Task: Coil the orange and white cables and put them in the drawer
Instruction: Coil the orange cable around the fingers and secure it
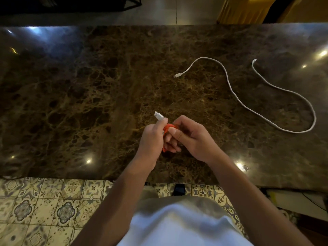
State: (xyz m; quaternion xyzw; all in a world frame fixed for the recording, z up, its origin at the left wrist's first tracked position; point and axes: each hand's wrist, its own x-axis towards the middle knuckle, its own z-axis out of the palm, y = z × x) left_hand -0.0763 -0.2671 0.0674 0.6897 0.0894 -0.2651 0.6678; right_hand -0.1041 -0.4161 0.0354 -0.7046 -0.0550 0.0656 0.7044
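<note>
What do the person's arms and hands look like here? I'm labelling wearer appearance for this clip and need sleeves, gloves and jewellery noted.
Both forearms are bare to the bottom of the frame; no sleeve cuff shows. The left hand and right hand wear no gloves, and no rings, watch or wristbands are visible. A white shirt covers the torso below.

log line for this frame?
stage: coiling | both hands grip orange cable | white cable loose on countertop | drawer: unseen
</note>
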